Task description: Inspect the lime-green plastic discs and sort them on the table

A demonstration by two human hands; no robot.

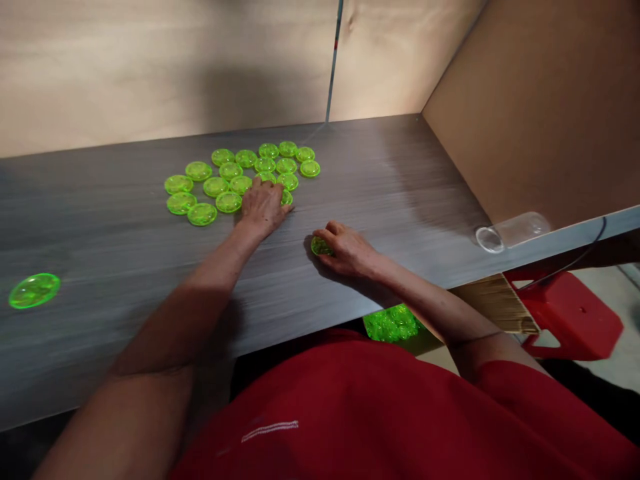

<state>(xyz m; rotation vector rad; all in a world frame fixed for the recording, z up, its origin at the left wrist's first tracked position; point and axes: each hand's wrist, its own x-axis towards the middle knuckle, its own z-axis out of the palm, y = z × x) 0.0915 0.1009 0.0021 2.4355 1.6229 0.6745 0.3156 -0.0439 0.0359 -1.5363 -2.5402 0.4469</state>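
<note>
Several clear, bright green plastic discs (217, 187) with domed middles lie in a loose group on the grey wood-grain table. At the near right side of that group, my left hand (262, 208) bends its fingers down over the discs. One green disc (287, 197) shows between its thumb and fingers; the palm side is hidden. Closer to the table's front edge, my right hand (349, 251) has its fingers curled round another green disc (321, 246), low over the tabletop. A single green disc (35, 291) lies apart at the far left.
Wooden panels (540, 113) wall the back and right of the table (370, 167). A clear plastic cylinder (520, 230) lies on its side at the right edge. Below the front edge are a box of green pieces (393, 323) and a red stool (580, 317).
</note>
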